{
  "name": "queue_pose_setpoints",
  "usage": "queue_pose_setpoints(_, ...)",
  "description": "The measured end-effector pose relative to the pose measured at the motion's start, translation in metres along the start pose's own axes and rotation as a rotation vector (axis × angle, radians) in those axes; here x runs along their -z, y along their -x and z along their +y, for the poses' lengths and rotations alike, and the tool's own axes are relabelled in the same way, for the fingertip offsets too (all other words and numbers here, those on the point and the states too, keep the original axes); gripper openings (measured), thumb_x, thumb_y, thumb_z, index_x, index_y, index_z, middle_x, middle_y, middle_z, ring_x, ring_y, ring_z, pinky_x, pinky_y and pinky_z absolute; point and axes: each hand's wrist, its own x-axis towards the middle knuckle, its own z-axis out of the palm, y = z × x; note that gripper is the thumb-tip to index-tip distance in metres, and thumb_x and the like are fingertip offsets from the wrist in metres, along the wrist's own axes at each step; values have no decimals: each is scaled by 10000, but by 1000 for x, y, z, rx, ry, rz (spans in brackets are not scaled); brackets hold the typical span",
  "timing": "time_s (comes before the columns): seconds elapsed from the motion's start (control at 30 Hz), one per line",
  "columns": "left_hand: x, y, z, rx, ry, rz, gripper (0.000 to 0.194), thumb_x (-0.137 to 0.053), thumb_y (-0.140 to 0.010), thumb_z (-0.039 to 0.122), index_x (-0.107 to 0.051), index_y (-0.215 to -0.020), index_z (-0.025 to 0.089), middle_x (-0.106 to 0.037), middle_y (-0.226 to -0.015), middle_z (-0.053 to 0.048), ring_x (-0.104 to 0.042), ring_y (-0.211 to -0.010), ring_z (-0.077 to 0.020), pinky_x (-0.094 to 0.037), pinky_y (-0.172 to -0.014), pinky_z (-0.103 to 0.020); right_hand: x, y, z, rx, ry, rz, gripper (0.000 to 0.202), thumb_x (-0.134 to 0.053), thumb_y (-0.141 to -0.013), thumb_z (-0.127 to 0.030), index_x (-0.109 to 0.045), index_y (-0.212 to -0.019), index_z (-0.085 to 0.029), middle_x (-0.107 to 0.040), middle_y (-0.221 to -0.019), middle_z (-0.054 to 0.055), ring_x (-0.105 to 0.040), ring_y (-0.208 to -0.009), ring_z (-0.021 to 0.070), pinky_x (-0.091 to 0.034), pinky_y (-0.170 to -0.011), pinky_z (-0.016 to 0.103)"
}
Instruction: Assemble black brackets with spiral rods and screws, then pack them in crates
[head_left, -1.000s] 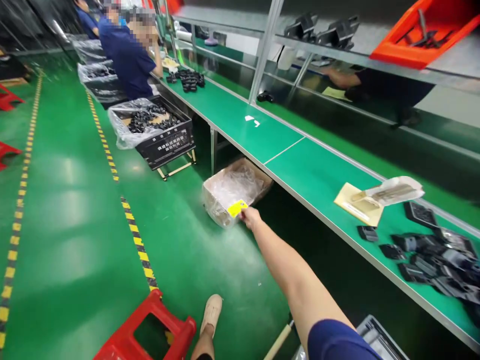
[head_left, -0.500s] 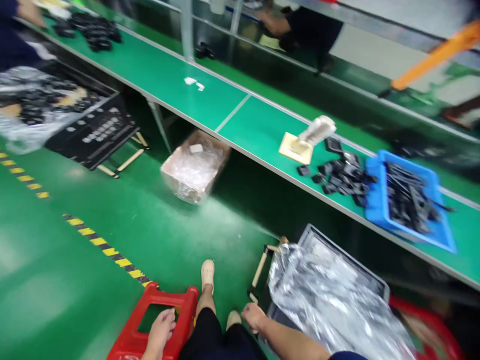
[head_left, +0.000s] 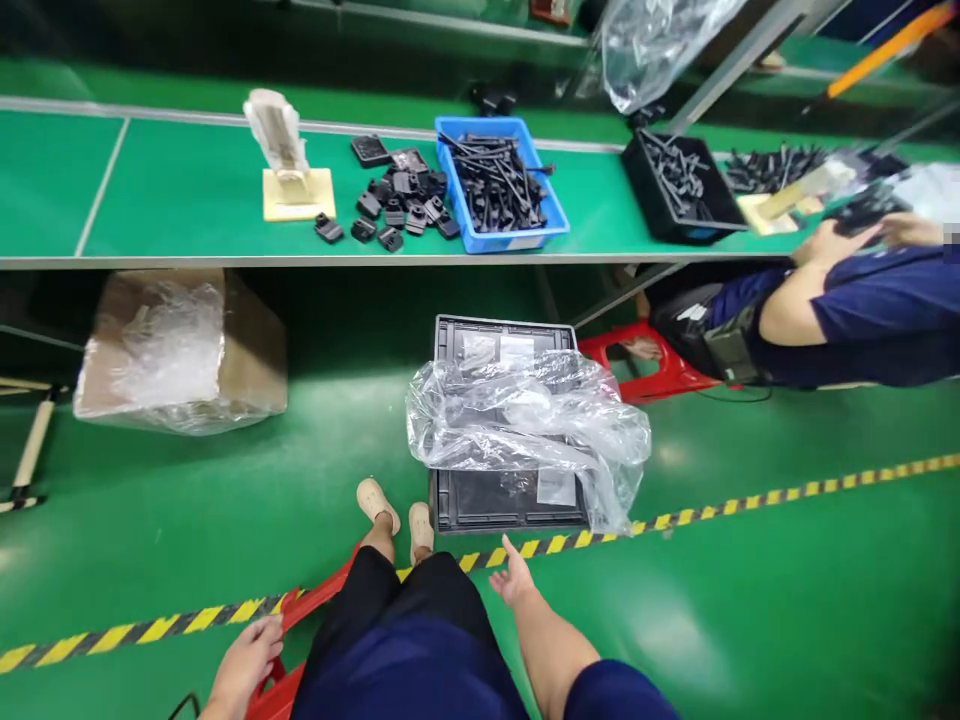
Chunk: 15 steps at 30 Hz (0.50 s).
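Left hand [head_left: 251, 655]: fingers loosely curled, at the edge of a red stool [head_left: 324, 592]; grip or mere contact impossible to tell from this angle. Right hand [head_left: 514, 575]: fingers open and spread, just beside the near edge of a black crate [head_left: 506, 502]. Location of crate: on the floor, right of the beige shoes [head_left: 375, 505]. Clear plastic sheeting [head_left: 517, 450]: one piece, crumpled, draped across the crate's middle, overhanging both sides. Striped tape [head_left: 664, 521]: yellow and black, along the floor by the crate's near side. Cardboard box [head_left: 255, 350]: one, at left, by the bench, clear film at its mouth. Green workbench [head_left: 202, 200], beyond the crate: cream stand [head_left: 289, 190] with flat base; small black parts [head_left: 397, 200], heaped beside a blue tray [head_left: 487, 241]; black rods [head_left: 499, 185], piled inside that tray; black bin [head_left: 637, 190], farther right, holding dark pieces. Co-worker [head_left: 885, 290]: far right, navy sleeve, hands at a black item [head_left: 866, 208].
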Motion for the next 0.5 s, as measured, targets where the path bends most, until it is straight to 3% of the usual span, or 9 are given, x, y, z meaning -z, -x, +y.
queue_pose_setpoints(0.1, -10, 34, 12, -16, -136, 26, 346, -623, -740, 395, -626, -1007, 173, -723, -1109, -122, -711, -940, -255, -538, -746, -324, -6, -46, -2, 26, -207, -157, 523, -648, -814, -528, -523, -1195, -191, -583, -1256, 132, -609, -1167, 214, -555, -898, 321)
queue_pose_setpoints(0.17, -19, 51, 17, -19, -217, 58, 361, -658, -702, 393, -626, -993, 181, -730, -1096, -115, -708, -966, -271, -539, -749, -328, -11, -72, -9, 48, -322, -263, 445, -640, -810, -496, -559, -1150, -220, -640, -1176, 70, -646, -1077, 162, -547, -902, 292)
queue_pose_setpoints(0.33, -39, 71, 20, -35, -286, 147, 314, -649, -686, 389, -639, -933, 194, -734, -1093, -95, -708, -984, -281, -560, -735, -313, -22, -112, -22, 63, -459, -415, 361, -661, -749, -412, -612, -1060, -234, -717, -1026, 17, -685, -957, 172, -563, -870, 329)
queue_pose_setpoints(0.5, -46, 69, 5, -81, -283, 170, 337, -638, -654, 405, -629, -910, 186, -736, -1061, -97, -705, -964, -284, -556, -728, -304, -23, -121, -22, 125, -567, -586, 314, -693, -638, -323, -637, -929, -220, -737, -938, 21, -707, -874, 219, -589, -823, 399)
